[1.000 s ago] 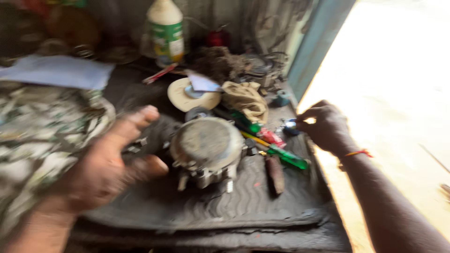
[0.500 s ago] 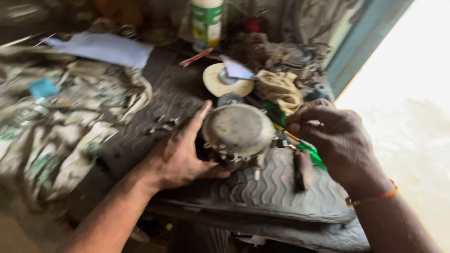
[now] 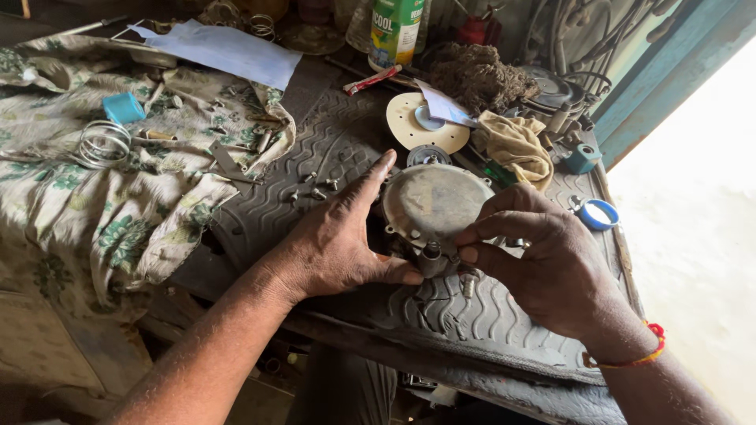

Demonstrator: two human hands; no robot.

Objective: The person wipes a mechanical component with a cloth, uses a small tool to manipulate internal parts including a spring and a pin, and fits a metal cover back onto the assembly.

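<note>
Two hands on round grey metal diaphragm housing (image 3: 435, 206), near front edge of black tyre-tread rubber mat (image 3: 488, 315). Your left hand (image 3: 335, 236) cups its left side, fingers spread. Your right hand (image 3: 543, 256) pinches its front fitting, slightly nearer.

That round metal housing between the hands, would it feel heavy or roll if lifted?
The round metal housing looks cast and thick, so probably heavy for its size and stiff. Its grimy domed cover may be slippery. The left hand and right hand both steady it on the ribbed rubber mat, which likely limits sliding.
</note>
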